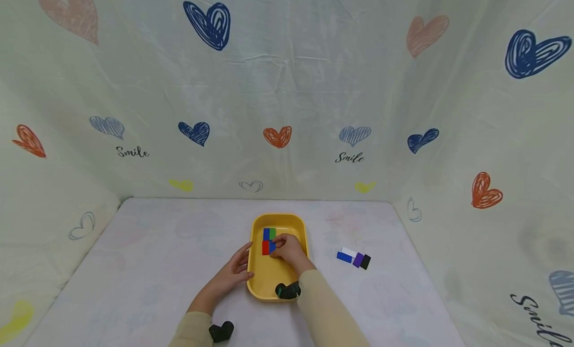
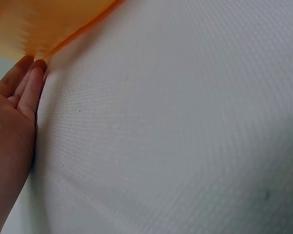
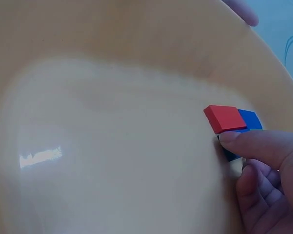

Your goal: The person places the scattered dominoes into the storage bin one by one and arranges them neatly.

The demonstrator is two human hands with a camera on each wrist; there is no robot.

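Observation:
A yellow tray [image 1: 260, 282] stands in the middle of the table in the head view. Inside it, near the far left, a red block [image 1: 265, 248], a green block [image 1: 273, 232] and two blue ones lie close together. My right hand [image 1: 289, 250] reaches over the tray and pinches the nearer blue block [image 1: 272, 247], right beside the red one. In the right wrist view the thumb touches that block's end; the fingers partly hide it. My left hand [image 1: 235, 267] rests its straight fingers against the tray's left outer side, also seen in the left wrist view.
Right of the tray, a white block [image 1: 349, 251], a blue block [image 1: 344, 257], a purple block [image 1: 358, 260] and a black block [image 1: 365, 262] lie close together on the white table [image 1: 157, 267]. A curtain [image 1: 287, 88] printed with hearts hangs behind and at the sides.

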